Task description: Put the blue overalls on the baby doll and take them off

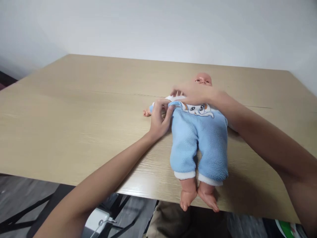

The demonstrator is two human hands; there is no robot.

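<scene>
A baby doll (203, 78) lies on its back, its head away from me and its bare feet (188, 193) over the table's front edge. It wears fuzzy blue overalls (211, 142) with white cuffs and an embroidered animal face on the bib. With thumb and fingers, my left hand (159, 117) pinches the blue edge of the overalls at the doll's side, by its outstretched arm (147, 112). Across the doll's chest reaches my right hand (194, 93), slightly blurred, its fingers apart over the white upper sleeve (173, 98). It covers the doll's chin and upper chest.
The light wooden table (86, 132) extends to both sides, with a seam running across it. Behind it stands a white wall (158, 29). Below the front edge are black metal legs, a white object (96, 220) and my brown-clad lap (170, 221).
</scene>
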